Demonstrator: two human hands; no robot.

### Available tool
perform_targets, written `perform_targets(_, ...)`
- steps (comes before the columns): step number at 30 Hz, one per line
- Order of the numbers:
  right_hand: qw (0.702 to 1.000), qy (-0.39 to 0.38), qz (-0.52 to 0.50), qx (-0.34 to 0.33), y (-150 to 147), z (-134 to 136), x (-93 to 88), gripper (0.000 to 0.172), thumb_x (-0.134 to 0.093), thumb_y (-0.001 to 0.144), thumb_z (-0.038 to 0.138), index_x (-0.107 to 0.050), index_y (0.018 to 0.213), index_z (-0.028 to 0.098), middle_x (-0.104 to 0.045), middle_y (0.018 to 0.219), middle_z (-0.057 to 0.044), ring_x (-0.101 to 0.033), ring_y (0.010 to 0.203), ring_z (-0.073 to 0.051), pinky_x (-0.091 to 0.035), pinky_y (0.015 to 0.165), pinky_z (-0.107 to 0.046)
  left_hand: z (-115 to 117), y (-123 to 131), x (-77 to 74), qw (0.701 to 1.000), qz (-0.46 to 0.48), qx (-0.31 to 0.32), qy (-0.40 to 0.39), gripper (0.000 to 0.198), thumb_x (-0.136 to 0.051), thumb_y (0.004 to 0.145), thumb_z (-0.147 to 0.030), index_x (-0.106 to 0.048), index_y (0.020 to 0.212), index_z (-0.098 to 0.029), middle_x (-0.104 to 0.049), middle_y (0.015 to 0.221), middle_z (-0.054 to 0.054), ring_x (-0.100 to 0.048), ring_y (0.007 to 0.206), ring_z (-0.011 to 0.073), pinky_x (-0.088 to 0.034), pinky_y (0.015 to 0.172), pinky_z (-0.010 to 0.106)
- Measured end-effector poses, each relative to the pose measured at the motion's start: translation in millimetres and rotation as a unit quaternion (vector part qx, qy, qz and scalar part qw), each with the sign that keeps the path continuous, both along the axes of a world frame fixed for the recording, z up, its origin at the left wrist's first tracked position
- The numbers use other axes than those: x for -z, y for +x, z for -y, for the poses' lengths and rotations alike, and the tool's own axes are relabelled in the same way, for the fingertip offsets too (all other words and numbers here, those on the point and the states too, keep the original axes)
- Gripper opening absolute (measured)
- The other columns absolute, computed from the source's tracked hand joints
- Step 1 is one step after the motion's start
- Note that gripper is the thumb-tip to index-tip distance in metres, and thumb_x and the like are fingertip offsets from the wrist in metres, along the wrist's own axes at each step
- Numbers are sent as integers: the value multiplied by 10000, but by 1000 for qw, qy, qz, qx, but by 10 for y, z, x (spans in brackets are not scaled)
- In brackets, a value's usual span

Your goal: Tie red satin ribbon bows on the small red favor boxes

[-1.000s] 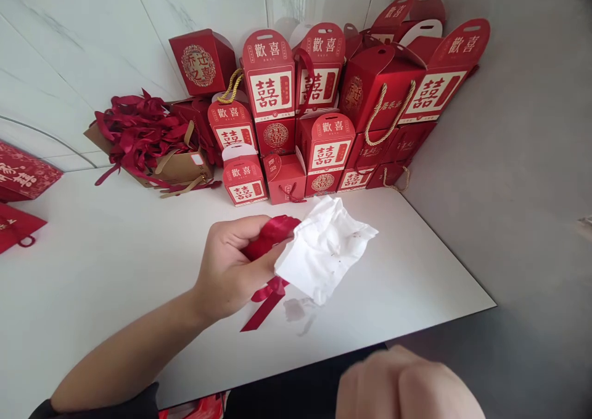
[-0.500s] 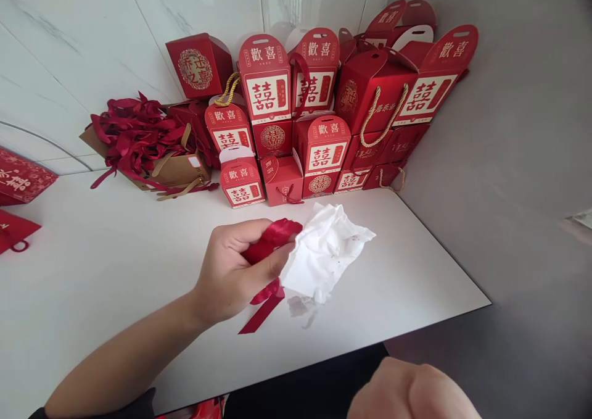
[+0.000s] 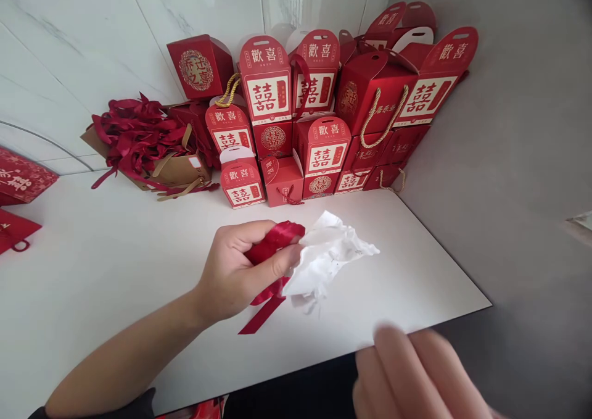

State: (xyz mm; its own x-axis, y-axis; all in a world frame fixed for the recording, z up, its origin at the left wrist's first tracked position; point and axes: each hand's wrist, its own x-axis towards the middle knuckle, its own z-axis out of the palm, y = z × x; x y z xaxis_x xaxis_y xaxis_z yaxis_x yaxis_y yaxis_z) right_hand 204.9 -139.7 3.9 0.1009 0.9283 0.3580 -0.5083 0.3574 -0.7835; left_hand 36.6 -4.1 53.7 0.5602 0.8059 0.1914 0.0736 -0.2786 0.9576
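My left hand (image 3: 235, 271) is closed over the white table (image 3: 92, 271), gripping a bunched red ribbon (image 3: 272, 240) and a crumpled white tissue (image 3: 328, 255) together. One ribbon tail hangs down to the table below the hand. The tissue sticks out to the right of my fingers, just above the tabletop. My right hand (image 3: 416, 376) is close to the camera at the bottom right, blurred, with its fingers stretched out and apart and nothing in it.
A stack of red gift boxes (image 3: 319, 116) with gold rope handles fills the back corner against the grey wall. A brown cardboard box full of red ribbons (image 3: 143, 138) stands at the back left. Red paper bags (image 3: 18, 184) lie at the left edge.
My right hand has risen into view and gone from a fist to stretched fingers. The tissue in my left hand has crumpled tighter and dropped lower towards the table.
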Motion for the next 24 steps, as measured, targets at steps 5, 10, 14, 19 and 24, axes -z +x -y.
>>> perform_targets(5,973,-82,-215,-23,-144,-152,-91,222,-542,851,486,-602,890,275,-637,1050,-59,-656,1027,-191,-588,869,-322,-41,0,19,1000,2,-23,21,254,-685,823,-313,-623,645,-142,-533,538,-8,-457,488,78,-385,433,185)
perform_targets(10,983,-25,-10,183,-69,-262,-22,92,-625,868,257,-598,956,264,-590,1000,-42,-608,946,-154,-550,809,-268,-63,-7,29,1000,12,12,-22,240,-683,831,-332,-624,691,-145,-527,551,-10,-453,475,75,-364,416,182)
perform_targets(14,948,-23,206,243,-2,-400,6,526,-703,827,320,-500,1305,238,-622,1162,-120,-624,1041,-243,-563,833,-369,-31,-22,0,996,-11,80,-36,240,-682,835,-307,-605,674,-147,-504,517,-19,-430,438,67,-341,396,181)
perform_targets(19,962,-84,184,181,64,-491,25,122,-680,851,287,-616,918,207,-607,683,18,-566,524,-111,-469,444,-206,-16,-37,-28,996,-5,93,2,286,-586,908,-371,-702,779,-143,-607,554,19,-507,451,92,-401,420,201)
perform_targets(24,894,-98,253,358,105,-568,43,68,-677,831,223,-614,853,212,-638,734,0,-596,582,-124,-465,443,-199,-10,-20,-36,996,-24,88,2,277,-536,944,-329,-721,848,-146,-746,754,74,-641,586,133,-503,540,221)
